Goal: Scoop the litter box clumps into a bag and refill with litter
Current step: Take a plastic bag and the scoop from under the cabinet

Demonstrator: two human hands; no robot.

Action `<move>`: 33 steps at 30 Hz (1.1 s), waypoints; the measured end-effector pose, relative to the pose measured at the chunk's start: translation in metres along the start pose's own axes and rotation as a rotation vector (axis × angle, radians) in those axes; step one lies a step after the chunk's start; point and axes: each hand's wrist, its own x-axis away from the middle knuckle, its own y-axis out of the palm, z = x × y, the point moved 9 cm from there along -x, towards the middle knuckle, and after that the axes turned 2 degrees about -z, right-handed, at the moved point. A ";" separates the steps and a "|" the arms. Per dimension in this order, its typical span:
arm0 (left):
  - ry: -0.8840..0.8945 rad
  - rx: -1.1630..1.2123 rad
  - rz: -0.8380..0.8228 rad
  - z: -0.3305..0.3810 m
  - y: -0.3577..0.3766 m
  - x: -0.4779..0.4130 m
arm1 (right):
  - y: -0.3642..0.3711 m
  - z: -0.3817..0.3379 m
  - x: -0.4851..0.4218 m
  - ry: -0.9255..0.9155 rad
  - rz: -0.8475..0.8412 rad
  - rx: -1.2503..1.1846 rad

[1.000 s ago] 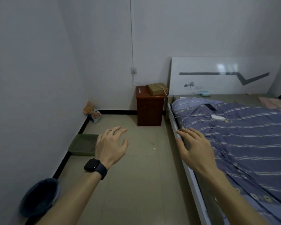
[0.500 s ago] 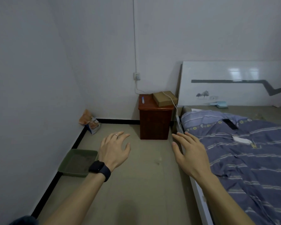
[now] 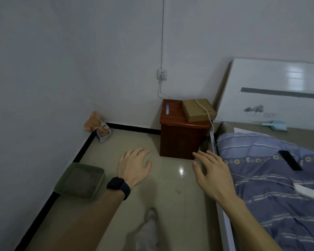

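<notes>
Now both grips are hanging open, holding nothing. The box (image 3: pixel 76 193) is sitting lower left along the wall (image 3: pixel 34 105), beside the left grip (image 3: pixel 134 167); the right grip (image 3: pixel 214 176) is hovering farther off.

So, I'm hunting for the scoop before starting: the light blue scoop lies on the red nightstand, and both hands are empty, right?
Not quite. The head view shows the light blue scoop on the bare bed base below the headboard, not on the red nightstand. The left hand and right hand are indeed empty.
</notes>
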 end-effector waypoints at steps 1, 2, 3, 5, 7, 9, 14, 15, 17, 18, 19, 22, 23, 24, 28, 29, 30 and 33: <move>-0.003 -0.001 -0.021 -0.003 0.013 -0.019 | 0.013 0.007 -0.018 0.004 -0.018 0.000; -0.001 -0.003 -0.035 -0.007 0.026 -0.040 | 0.026 0.015 -0.037 0.011 -0.035 -0.006; 0.005 -0.003 -0.040 -0.012 0.040 -0.062 | 0.041 0.023 -0.057 0.020 -0.052 -0.010; 0.026 0.007 -0.036 -0.024 0.067 -0.112 | 0.074 0.037 -0.099 0.036 -0.087 -0.013; 0.017 0.030 -0.090 -0.040 0.096 -0.167 | 0.111 0.050 -0.138 0.059 -0.129 -0.025; -0.013 0.051 -0.210 -0.053 0.130 -0.218 | 0.148 0.065 -0.173 0.099 -0.194 -0.038; -0.075 0.054 -0.429 -0.083 0.230 -0.306 | 0.237 0.108 -0.244 0.201 -0.355 -0.030; -0.089 0.057 -0.461 -0.091 0.250 -0.323 | 0.256 0.116 -0.258 0.223 -0.378 -0.041; -0.107 0.081 -0.503 -0.101 0.288 -0.359 | 0.296 0.134 -0.287 0.247 -0.428 -0.057; -0.110 0.086 -0.510 -0.104 0.307 -0.376 | 0.317 0.143 -0.302 0.249 -0.456 -0.053; -0.114 0.086 -0.516 -0.108 0.328 -0.392 | 0.339 0.153 -0.316 0.246 -0.481 -0.051; -0.131 0.105 -0.516 -0.120 0.394 -0.429 | 0.403 0.183 -0.351 0.229 -0.520 -0.040; -0.143 0.120 -0.508 -0.125 0.416 -0.439 | 0.423 0.193 -0.363 0.216 -0.519 -0.028; -0.156 0.142 -0.498 -0.128 0.437 -0.449 | 0.443 0.203 -0.376 0.203 -0.513 -0.013; -0.327 0.358 -0.447 -0.145 0.524 -0.472 | 0.519 0.247 -0.409 0.136 -0.428 0.066; -0.384 0.451 -0.413 -0.150 0.546 -0.474 | 0.538 0.256 -0.415 0.107 -0.388 0.086; -0.424 0.545 -0.361 -0.154 0.566 -0.478 | 0.556 0.265 -0.421 0.075 -0.347 0.109; -0.445 0.805 -0.118 -0.160 0.607 -0.508 | 0.602 0.284 -0.454 -0.045 -0.161 0.238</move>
